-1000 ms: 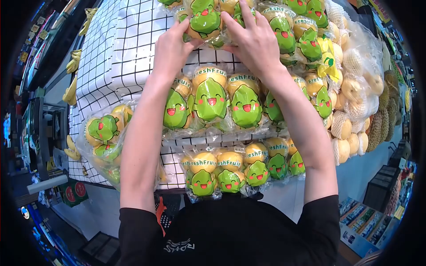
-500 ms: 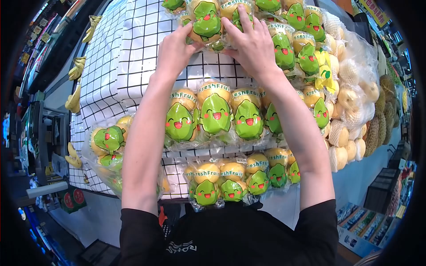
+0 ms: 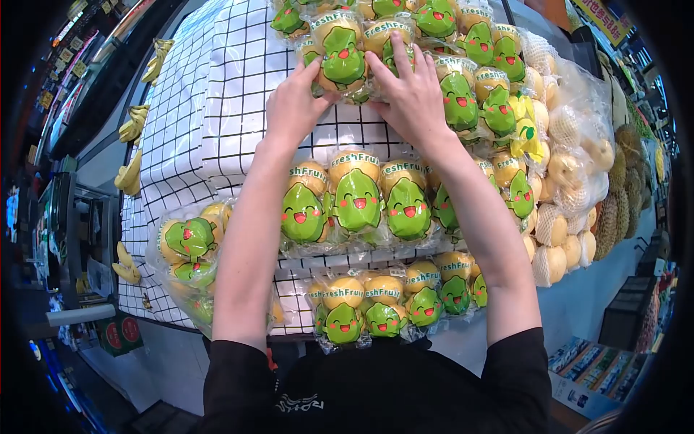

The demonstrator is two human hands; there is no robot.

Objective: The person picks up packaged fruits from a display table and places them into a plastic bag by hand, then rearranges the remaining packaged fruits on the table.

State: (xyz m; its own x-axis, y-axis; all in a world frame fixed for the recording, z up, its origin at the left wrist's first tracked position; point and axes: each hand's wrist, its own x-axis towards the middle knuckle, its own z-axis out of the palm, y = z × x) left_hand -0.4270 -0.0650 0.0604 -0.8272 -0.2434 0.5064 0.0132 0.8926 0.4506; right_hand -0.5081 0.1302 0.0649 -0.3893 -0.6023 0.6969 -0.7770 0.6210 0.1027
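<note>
At the top middle, a clear FreshFruit bag (image 3: 341,58) with a green smiling cartoon and yellow fruit stands between my hands. My left hand (image 3: 298,101) grips its left side, fingertips on the plastic. My right hand (image 3: 412,90) has its fingers spread over the bag beside it (image 3: 387,40), with the thumb near the gripped bag's lower right. Below my hands, a row of similar bags (image 3: 356,199) lies across the checkered cloth (image 3: 246,94). Another row (image 3: 383,307) runs along the table's front edge.
A larger bag of packed fruit (image 3: 191,246) lies at the left. Net-wrapped round fruit (image 3: 567,166) and spiky durians (image 3: 614,210) are at the right. Banana bunches (image 3: 132,124) hang along the left edge. More FreshFruit bags (image 3: 459,98) stand at the upper right.
The view has shifted, so the table and bags appear lower and more bags show at the top. Both hands remain at the same bags.
</note>
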